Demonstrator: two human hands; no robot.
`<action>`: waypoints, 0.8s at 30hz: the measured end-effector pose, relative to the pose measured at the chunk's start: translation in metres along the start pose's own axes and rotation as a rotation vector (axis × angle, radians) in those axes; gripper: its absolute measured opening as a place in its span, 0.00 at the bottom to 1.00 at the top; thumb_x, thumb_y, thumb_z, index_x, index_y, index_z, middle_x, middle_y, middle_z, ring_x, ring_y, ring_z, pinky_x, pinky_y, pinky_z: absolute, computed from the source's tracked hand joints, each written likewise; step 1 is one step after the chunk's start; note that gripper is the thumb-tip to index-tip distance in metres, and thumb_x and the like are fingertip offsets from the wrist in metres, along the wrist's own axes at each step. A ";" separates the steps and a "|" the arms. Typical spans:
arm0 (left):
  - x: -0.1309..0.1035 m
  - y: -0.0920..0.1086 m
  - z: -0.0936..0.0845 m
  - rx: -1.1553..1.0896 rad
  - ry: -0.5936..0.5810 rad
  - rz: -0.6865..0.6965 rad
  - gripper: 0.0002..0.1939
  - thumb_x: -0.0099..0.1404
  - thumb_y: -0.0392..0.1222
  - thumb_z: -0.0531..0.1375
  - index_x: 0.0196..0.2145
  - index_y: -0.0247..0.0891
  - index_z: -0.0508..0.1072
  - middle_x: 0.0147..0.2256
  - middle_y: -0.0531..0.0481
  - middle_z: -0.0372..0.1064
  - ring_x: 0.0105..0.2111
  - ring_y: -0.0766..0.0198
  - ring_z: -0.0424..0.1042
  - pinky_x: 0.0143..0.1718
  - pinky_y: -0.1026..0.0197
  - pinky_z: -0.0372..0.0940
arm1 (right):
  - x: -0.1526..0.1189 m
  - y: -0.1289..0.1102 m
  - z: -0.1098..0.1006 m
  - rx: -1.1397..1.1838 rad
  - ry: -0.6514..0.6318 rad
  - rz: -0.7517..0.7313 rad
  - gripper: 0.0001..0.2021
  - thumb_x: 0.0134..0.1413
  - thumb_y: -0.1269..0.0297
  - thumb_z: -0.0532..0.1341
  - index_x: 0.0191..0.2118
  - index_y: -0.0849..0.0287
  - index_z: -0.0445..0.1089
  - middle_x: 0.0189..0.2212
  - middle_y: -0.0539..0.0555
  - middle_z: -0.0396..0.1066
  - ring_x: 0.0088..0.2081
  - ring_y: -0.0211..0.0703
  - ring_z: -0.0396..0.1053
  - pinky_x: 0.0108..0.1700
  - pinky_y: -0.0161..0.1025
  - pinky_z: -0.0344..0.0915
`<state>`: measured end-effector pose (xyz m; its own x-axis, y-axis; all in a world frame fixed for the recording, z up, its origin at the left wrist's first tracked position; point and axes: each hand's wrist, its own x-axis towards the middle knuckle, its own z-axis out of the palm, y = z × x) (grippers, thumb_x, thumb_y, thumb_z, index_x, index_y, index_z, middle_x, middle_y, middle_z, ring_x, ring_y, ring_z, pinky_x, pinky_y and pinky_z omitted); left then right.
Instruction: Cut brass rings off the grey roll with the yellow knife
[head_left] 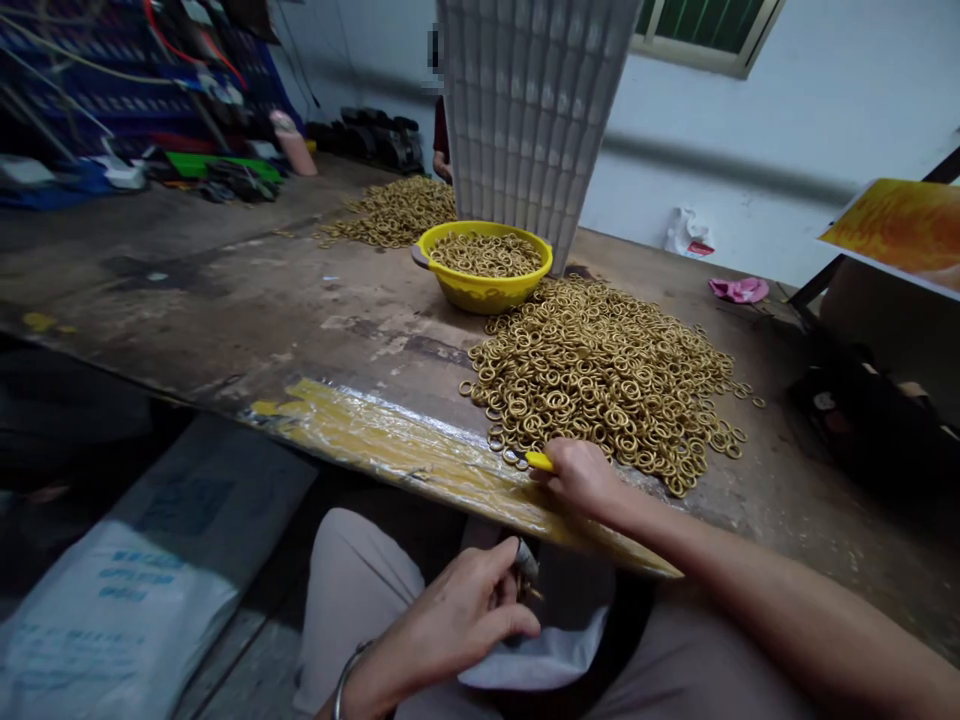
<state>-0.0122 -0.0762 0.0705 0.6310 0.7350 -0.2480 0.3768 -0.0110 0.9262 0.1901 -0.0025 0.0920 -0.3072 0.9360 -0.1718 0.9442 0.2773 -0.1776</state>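
My right hand [583, 476] is closed round a small yellow-handled knife [540, 461], its dark tip among the rings at the table's front edge. A large pile of brass-coloured rings [600, 370] spreads just beyond that hand. Lower down, over my lap, my left hand [469, 605] has its fingers curled in. Small brass-coloured rings [531, 592] show partly between the fingers, and a grey cover wraps one fingertip. Below this hand hangs an open white bag [555, 655], its inside mostly dark.
A yellow bowl [487, 293] full of rings stands behind the pile, against a tall grey ribbed stack [532, 120]. Another ring heap [405, 210] lies farther back, near a person's arm [442, 150]. Yellow tape [390, 435] covers the table edge. A white sack [142, 570] lies lower left.
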 end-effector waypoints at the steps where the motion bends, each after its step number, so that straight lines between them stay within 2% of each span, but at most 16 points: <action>1: 0.001 -0.003 0.000 0.007 0.005 -0.007 0.07 0.55 0.38 0.64 0.26 0.38 0.67 0.22 0.56 0.68 0.24 0.67 0.65 0.25 0.67 0.53 | 0.002 0.001 0.004 -0.018 0.000 0.015 0.09 0.59 0.61 0.58 0.35 0.61 0.72 0.36 0.58 0.74 0.35 0.43 0.70 0.35 0.35 0.56; 4: 0.010 -0.009 -0.001 -0.111 0.137 0.002 0.08 0.59 0.40 0.61 0.25 0.37 0.66 0.20 0.55 0.68 0.22 0.67 0.65 0.23 0.67 0.54 | 0.002 0.006 0.004 0.048 0.010 0.021 0.05 0.55 0.68 0.59 0.33 0.62 0.72 0.33 0.56 0.73 0.33 0.41 0.68 0.34 0.34 0.56; 7: 0.026 -0.008 -0.005 -0.336 0.348 0.023 0.11 0.63 0.47 0.58 0.29 0.38 0.63 0.23 0.53 0.71 0.19 0.70 0.62 0.21 0.68 0.55 | -0.007 0.008 -0.008 0.333 0.043 -0.062 0.05 0.53 0.71 0.58 0.30 0.61 0.70 0.26 0.50 0.69 0.29 0.36 0.65 0.33 0.32 0.56; 9: 0.035 -0.004 -0.009 -0.467 0.400 0.034 0.15 0.64 0.52 0.58 0.32 0.38 0.62 0.26 0.51 0.73 0.17 0.72 0.60 0.18 0.69 0.54 | -0.016 0.007 -0.017 0.535 0.050 -0.144 0.07 0.56 0.69 0.57 0.29 0.62 0.70 0.25 0.48 0.66 0.28 0.35 0.63 0.32 0.31 0.57; 11: 0.040 0.000 -0.011 -0.579 0.372 0.049 0.18 0.63 0.56 0.59 0.35 0.36 0.63 0.27 0.49 0.73 0.16 0.73 0.60 0.17 0.70 0.54 | -0.024 0.004 -0.024 0.657 0.026 -0.196 0.08 0.57 0.66 0.57 0.29 0.62 0.69 0.25 0.48 0.65 0.28 0.35 0.62 0.32 0.30 0.58; 14: 0.043 0.004 -0.011 -0.728 0.277 0.067 0.21 0.61 0.57 0.62 0.36 0.33 0.67 0.26 0.49 0.72 0.16 0.74 0.59 0.16 0.71 0.54 | -0.032 -0.001 -0.028 0.711 -0.009 -0.236 0.09 0.58 0.64 0.58 0.31 0.62 0.70 0.25 0.48 0.66 0.28 0.34 0.62 0.31 0.30 0.58; 17: 0.041 0.007 -0.010 -0.881 0.164 0.033 0.22 0.57 0.55 0.66 0.36 0.32 0.71 0.26 0.49 0.71 0.17 0.74 0.61 0.17 0.70 0.56 | -0.036 -0.004 -0.030 0.719 0.012 -0.271 0.10 0.60 0.61 0.58 0.31 0.61 0.70 0.26 0.49 0.67 0.28 0.35 0.63 0.31 0.31 0.58; 20: 0.038 0.010 -0.010 -0.981 0.085 0.015 0.20 0.54 0.51 0.70 0.34 0.31 0.72 0.27 0.50 0.69 0.21 0.72 0.65 0.22 0.69 0.60 | -0.038 -0.006 -0.031 0.699 0.057 -0.298 0.12 0.61 0.58 0.57 0.32 0.60 0.70 0.26 0.49 0.68 0.29 0.35 0.64 0.32 0.31 0.59; 22: 0.036 0.012 -0.009 -0.984 0.111 0.059 0.18 0.53 0.49 0.70 0.31 0.31 0.73 0.26 0.51 0.67 0.23 0.71 0.65 0.25 0.68 0.62 | -0.040 -0.007 -0.031 0.604 0.111 -0.301 0.11 0.62 0.60 0.56 0.33 0.60 0.69 0.27 0.50 0.68 0.29 0.36 0.64 0.32 0.31 0.58; 24: 0.036 0.012 -0.008 -0.942 0.200 0.118 0.17 0.54 0.49 0.70 0.30 0.31 0.73 0.25 0.51 0.67 0.24 0.70 0.65 0.26 0.67 0.62 | -0.043 -0.008 -0.029 0.436 0.168 -0.262 0.07 0.61 0.66 0.56 0.34 0.60 0.69 0.28 0.51 0.68 0.30 0.36 0.64 0.32 0.32 0.56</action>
<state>0.0092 -0.0442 0.0750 0.4702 0.8666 -0.1670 -0.4338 0.3918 0.8113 0.1993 -0.0387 0.1294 -0.4690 0.8792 0.0839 0.6907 0.4243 -0.5855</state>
